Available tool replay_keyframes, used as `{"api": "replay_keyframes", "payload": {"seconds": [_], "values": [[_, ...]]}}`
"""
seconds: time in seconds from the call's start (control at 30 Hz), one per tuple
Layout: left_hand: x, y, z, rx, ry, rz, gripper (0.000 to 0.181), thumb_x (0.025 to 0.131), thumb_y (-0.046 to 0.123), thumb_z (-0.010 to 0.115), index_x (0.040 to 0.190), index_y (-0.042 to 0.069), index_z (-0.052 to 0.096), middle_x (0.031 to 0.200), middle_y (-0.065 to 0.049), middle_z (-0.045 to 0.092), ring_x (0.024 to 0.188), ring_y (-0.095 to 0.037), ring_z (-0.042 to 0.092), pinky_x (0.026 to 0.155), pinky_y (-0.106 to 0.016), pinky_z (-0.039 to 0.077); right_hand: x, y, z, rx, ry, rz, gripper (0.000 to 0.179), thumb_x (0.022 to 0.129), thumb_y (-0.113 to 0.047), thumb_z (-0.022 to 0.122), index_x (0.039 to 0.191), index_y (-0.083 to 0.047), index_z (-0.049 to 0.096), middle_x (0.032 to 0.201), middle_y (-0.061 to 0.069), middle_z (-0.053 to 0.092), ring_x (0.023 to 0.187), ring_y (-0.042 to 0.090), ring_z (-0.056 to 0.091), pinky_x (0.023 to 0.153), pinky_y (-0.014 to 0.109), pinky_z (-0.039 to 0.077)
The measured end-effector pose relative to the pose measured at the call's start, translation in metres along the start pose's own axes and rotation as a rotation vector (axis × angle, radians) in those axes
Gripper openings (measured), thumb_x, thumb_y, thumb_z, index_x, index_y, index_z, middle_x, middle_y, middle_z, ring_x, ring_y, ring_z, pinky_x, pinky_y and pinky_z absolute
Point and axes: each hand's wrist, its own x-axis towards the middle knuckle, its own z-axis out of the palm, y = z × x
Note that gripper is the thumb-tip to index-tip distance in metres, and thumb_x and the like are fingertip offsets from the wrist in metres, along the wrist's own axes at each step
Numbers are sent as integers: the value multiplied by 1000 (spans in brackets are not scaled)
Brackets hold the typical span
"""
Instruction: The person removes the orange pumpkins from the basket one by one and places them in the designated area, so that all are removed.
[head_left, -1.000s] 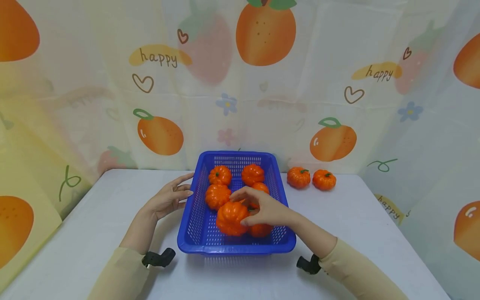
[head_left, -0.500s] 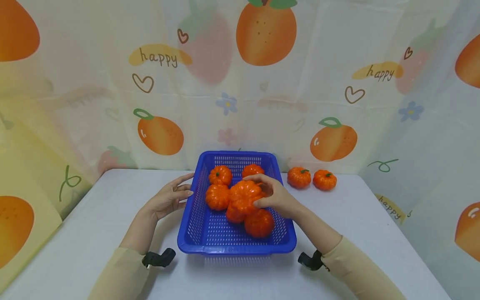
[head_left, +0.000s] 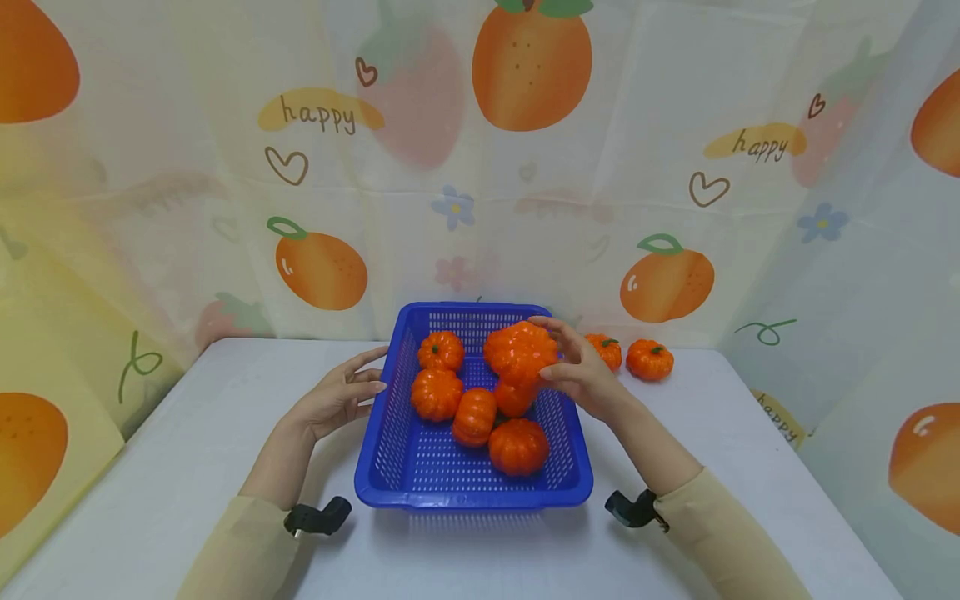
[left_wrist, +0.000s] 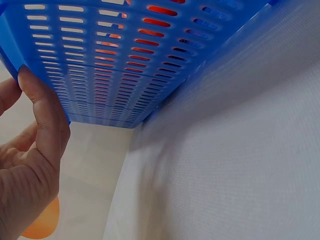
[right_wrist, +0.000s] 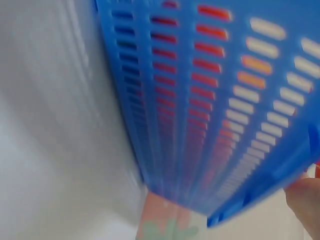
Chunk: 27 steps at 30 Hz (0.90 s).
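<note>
In the head view, my right hand (head_left: 588,375) grips an orange toy pumpkin (head_left: 521,352) by its right side, above the far right part of the blue basket (head_left: 472,498). It overlaps other pumpkins behind and below it. Several more lie in the basket, among them a pumpkin on its side (head_left: 475,417) and a front pumpkin (head_left: 519,447). My left hand (head_left: 333,404) rests its loosely bent fingers against the basket's left rim. In the left wrist view, a fingertip of the left hand (left_wrist: 37,135) touches just under the rim. The right wrist view catches only part of the right hand (right_wrist: 306,202).
Two small pumpkins stand on the white table (head_left: 750,467) right of the basket, one partly behind my right hand, the other pumpkin (head_left: 649,360) in full view. A fruit-print cloth (head_left: 480,242) hangs behind the table.
My right hand has carried its pumpkin from the basket's front middle to the far right, uncovering the pumpkins beneath. My left hand has stayed at the rim.
</note>
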Motion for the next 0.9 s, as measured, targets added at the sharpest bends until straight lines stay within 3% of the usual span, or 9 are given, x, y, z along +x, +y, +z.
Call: {"api": "replay_keyframes", "payload": {"seconds": [0.17, 0.37, 0.5, 0.6, 0.77, 0.9], "values": [[0, 1, -1, 1, 2, -1, 74, 96, 9, 59, 158, 15, 18, 104, 7, 65, 93, -7, 68, 84, -26, 59, -4, -4, -19, 40, 58, -6, 64, 85, 10, 51, 140, -21, 40, 130, -3, 50, 112, 10, 58, 92, 28, 57], [0, 2, 0, 4, 3, -6, 75, 96, 9, 60, 158, 14, 18, 104, 7, 65, 93, -7, 68, 84, -26, 59, -7, -7, -38, 67, 261, -34, 62, 85, 19, 50, 127, -26, 43, 128, -5, 47, 109, 9, 58, 89, 23, 57], [-1, 4, 0, 10, 7, -11, 75, 96, 10, 59, 159, 14, 18, 103, 8, 65, 93, -7, 67, 84, -26, 59, -8, -11, -45, 63, 399, -94, 61, 84, 19, 53, 128, -23, 47, 126, -4, 45, 107, 10, 59, 86, 21, 58], [-1, 5, 1, 11, 9, -13, 75, 96, 9, 59, 158, 14, 18, 102, 8, 65, 93, -6, 67, 84, -26, 59, -10, -15, -49, 75, 474, -93, 56, 87, 15, 55, 129, -22, 48, 125, -5, 44, 110, 11, 55, 87, 19, 57], [-1, 6, 1, 6, 8, -20, 75, 96, 9, 60, 158, 14, 18, 103, 8, 64, 93, -7, 67, 85, -26, 59, -11, -15, -61, 140, 569, -87, 49, 88, 13, 58, 121, -21, 48, 123, -6, 44, 115, 11, 50, 88, 16, 56], [-1, 5, 1, -3, 4, -22, 75, 96, 8, 59, 158, 14, 18, 105, 7, 64, 94, -7, 67, 85, -26, 59, -14, -14, -71, 174, 609, -102, 54, 87, 15, 59, 123, -24, 45, 127, -7, 45, 119, 13, 48, 89, 17, 56]]}}
